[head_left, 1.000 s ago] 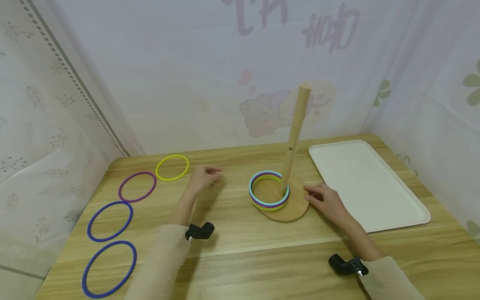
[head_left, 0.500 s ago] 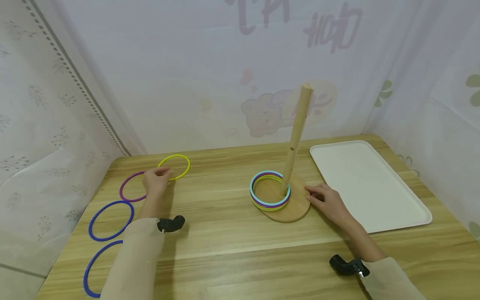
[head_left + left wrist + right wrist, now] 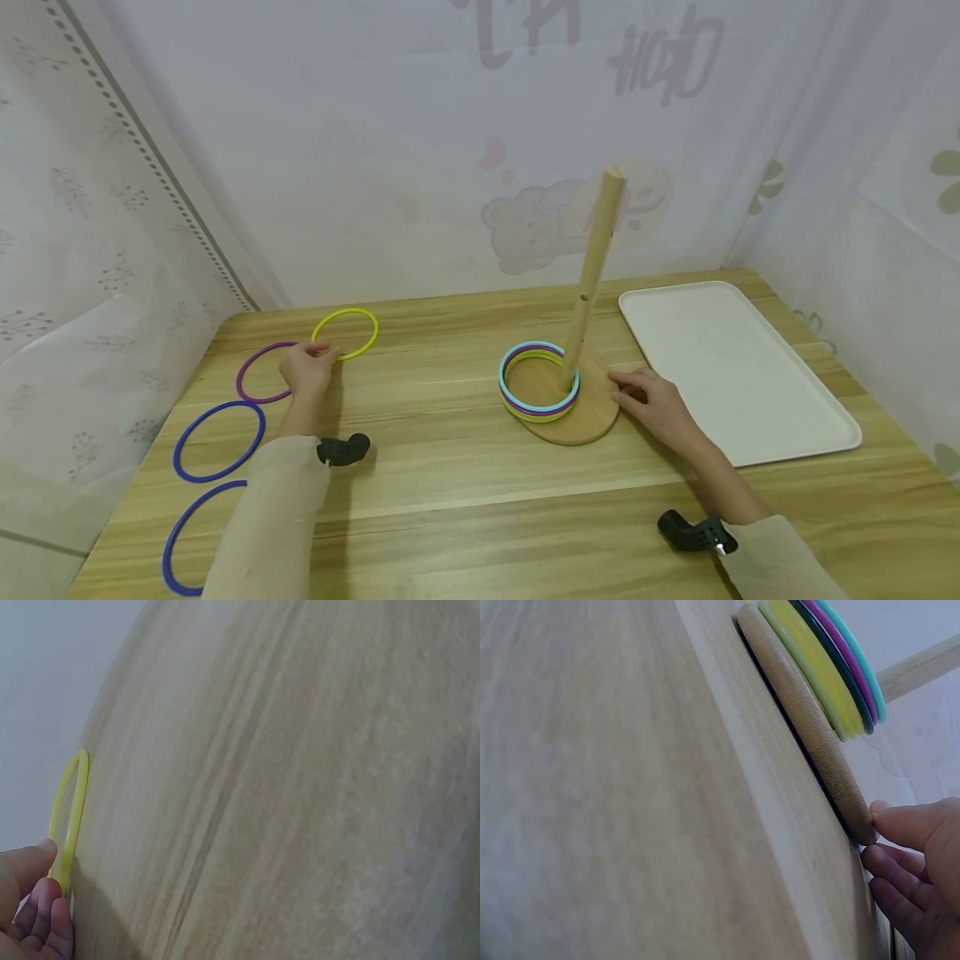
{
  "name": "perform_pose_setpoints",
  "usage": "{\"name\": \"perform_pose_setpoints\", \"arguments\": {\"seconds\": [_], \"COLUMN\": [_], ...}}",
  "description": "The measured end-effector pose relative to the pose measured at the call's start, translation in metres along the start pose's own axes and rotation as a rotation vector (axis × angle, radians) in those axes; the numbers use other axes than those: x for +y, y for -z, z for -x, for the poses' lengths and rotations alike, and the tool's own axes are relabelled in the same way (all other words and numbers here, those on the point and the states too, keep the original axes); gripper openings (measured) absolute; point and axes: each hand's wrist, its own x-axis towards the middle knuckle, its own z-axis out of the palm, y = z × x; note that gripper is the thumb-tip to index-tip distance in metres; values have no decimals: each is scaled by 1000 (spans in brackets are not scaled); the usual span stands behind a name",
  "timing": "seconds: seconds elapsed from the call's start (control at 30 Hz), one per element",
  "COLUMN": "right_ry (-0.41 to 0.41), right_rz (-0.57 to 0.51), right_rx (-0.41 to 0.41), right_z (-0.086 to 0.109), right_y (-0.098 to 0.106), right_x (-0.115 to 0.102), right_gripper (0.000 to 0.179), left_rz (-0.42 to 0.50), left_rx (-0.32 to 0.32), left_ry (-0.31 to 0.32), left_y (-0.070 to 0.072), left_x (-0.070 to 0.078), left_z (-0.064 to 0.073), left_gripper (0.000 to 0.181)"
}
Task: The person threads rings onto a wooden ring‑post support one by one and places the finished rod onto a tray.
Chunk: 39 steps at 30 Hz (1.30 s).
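At the back left of the table, my left hand (image 3: 307,367) pinches the near edge of a yellow ring (image 3: 345,311) between thumb and fingers, as the left wrist view shows up close. The ring lies near the table's back edge. On the other side, my right hand (image 3: 654,404) grips the rim of a round wooden base (image 3: 596,412), thumb on top. From this base rises a tall wooden peg (image 3: 596,242). Around the peg lies a stack of several rings (image 3: 825,667), yellow-green at the bottom and cyan on top.
Left of my left hand lie a purple ring (image 3: 239,385), partly covered by the hand, and a blue ring (image 3: 177,450). Another blue ring (image 3: 168,550) is partly behind my left sleeve. A white tray (image 3: 735,367) lies at the right. Printed curtains (image 3: 315,167) surround the table.
My left hand has moved left from mid-table to the yellow ring, with its fingers now at the ring's edge. The right hand, base and stacked rings have stayed in place.
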Motion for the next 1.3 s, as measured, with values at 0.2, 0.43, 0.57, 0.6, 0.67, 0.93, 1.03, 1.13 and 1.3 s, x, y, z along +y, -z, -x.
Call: {"name": "perform_pose_setpoints", "arguments": {"seconds": [0.2, 0.43, 0.57, 0.6, 0.67, 0.93, 1.03, 1.13, 1.3], "right_ry": [4, -4, -5, -5, -4, -3, 2, 19, 26], "right_rz": [2, -5, -2, -1, 0, -3, -2, -5, -8], "right_rx": [4, -4, -4, -4, -2, 5, 16, 29, 35], "right_z": [0, 0, 0, 0, 0, 1, 1, 1, 0], "right_y": [0, 0, 0, 0, 0, 0, -1, -1, -2], "right_x": [1, 1, 1, 1, 2, 3, 3, 4, 3], "right_gripper": [32, 32, 32, 32, 32, 32, 31, 31, 30], "left_rz": [-33, -35, -37, -37, -33, -50, -64, -85, -107], "left_rx": [32, 43, 41, 43, 39, -38, -65, -103, -156], "left_ry": [-61, -76, -75, -76, -79, -74, -71, -67, -56], "left_y": [-1, -1, 0, 0, 0, 0, 1, 3, 5], "left_x": [-1, 1, 3, 3, 4, 5, 4, 4, 8], "left_z": [2, 6, 7, 8, 8, 6, 3, 3, 3], "left_gripper": [24, 22, 23, 23, 22, 24, 25, 26, 29]}}
